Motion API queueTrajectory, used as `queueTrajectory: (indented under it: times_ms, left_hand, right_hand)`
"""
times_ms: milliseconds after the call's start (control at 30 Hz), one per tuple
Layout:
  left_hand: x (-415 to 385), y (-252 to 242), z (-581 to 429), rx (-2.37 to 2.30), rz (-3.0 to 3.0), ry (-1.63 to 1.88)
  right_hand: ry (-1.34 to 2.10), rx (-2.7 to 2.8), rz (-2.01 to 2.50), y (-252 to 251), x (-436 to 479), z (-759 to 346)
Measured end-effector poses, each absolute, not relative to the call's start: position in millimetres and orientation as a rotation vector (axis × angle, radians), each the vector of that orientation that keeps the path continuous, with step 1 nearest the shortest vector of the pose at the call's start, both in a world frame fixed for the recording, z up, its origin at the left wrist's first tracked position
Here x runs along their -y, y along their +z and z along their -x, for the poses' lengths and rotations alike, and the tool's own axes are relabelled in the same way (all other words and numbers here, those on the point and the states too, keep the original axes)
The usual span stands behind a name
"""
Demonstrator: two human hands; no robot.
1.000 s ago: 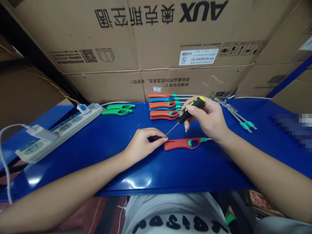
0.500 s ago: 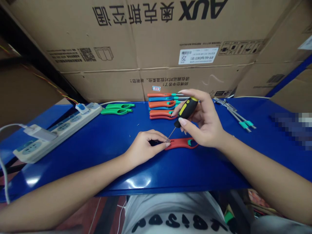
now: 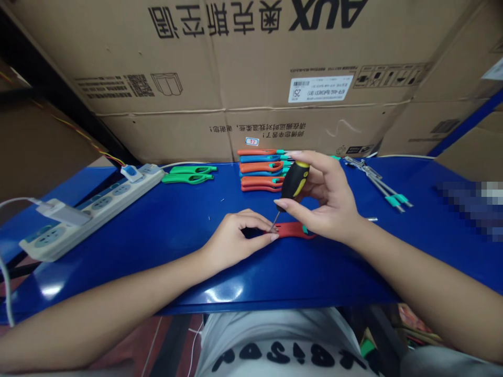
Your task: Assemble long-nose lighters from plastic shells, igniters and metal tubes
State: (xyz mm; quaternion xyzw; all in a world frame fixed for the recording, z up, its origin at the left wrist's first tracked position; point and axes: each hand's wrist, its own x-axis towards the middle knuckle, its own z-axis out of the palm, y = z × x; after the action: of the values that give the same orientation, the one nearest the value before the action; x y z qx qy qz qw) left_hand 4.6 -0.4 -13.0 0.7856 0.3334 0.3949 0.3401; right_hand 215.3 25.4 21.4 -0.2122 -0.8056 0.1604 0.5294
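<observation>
A red long-nosed lighter (image 3: 290, 229) with a teal trigger lies flat on the blue table in front of me. The thumb and fingers of my left hand (image 3: 236, 235) are closed around its left end. My right hand (image 3: 326, 199) grips a black and yellow screwdriver (image 3: 294, 183), tilted so its handle leans up and right. Its thin shaft comes down to the lighter's left end, between my left fingertips; whatever the tip touches is too small to make out. My right hand hides part of the lighter's right side, and a metal tip shows beyond it.
Behind my hands lies a stack of orange and blue lighters (image 3: 261, 167). Green handle shells (image 3: 190, 175) are at the left, beside a white power strip (image 3: 113, 201). Metal rods with teal ends (image 3: 383, 186) lie to the right. A large cardboard box (image 3: 176, 125) backs the table (image 3: 168, 277).
The screwdriver has become more upright, and its handle has shifted slightly left and down with my right hand. My left hand has barely moved and stays on the lighter.
</observation>
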Motion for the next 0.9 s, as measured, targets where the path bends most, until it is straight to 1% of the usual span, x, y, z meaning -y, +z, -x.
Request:
queueTrajectory:
  times_ms: [300,567,900]
  left_hand:
    - [-6.2,-15.4,1.4,-0.892,-2.411,0.847]
    - [-4.7,-12.7,-0.3,-0.867,-2.433,0.813]
    - [-3.8,-13.8,0.7,-0.846,-2.407,0.820]
  right_hand:
    - [0.259,1.949,0.510,19.8,-25.4,-215.3]
    - [0.294,1.952,0.523,18.7,-24.5,-213.3]
    - [0.197,1.992,0.507,18.7,-25.8,-214.1]
